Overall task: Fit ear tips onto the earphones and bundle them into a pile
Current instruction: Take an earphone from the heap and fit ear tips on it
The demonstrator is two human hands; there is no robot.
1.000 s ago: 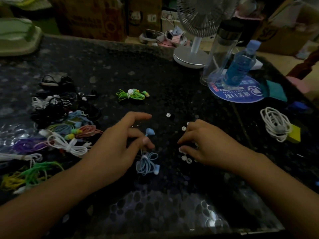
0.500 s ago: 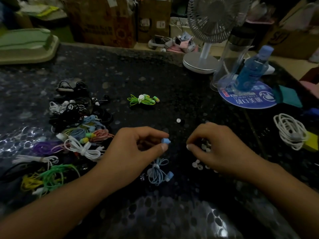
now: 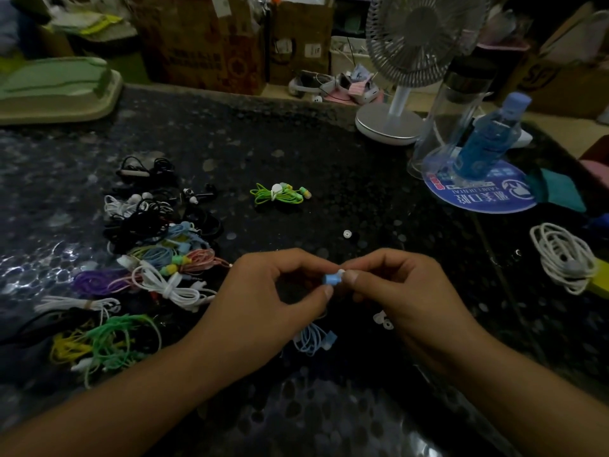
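My left hand (image 3: pixel 273 298) pinches a light blue earbud (image 3: pixel 330 279) between thumb and fingers, just above the dark table. My right hand (image 3: pixel 405 291) pinches a small white ear tip (image 3: pixel 341 272) and holds it against the earbud's end. The earbud's bundled blue cord (image 3: pixel 311 341) lies on the table below my hands. Loose white ear tips lie by my right hand (image 3: pixel 382 319), and one (image 3: pixel 347 233) sits farther back. A pile of bundled earphones (image 3: pixel 155 252) in several colours fills the left side. A green bundled earphone (image 3: pixel 280 193) lies apart in the middle.
A white desk fan (image 3: pixel 392 123), a clear tumbler (image 3: pixel 451 117) and a blue bottle (image 3: pixel 487 136) on a round blue mat stand at the back right. A coiled white cable (image 3: pixel 563 255) lies at the right edge. A green lidded box (image 3: pixel 56 90) sits back left.
My left hand lifted the blue earbud off the table. My right hand left the loose ear tips, carrying one, and moved in to meet the earbud.
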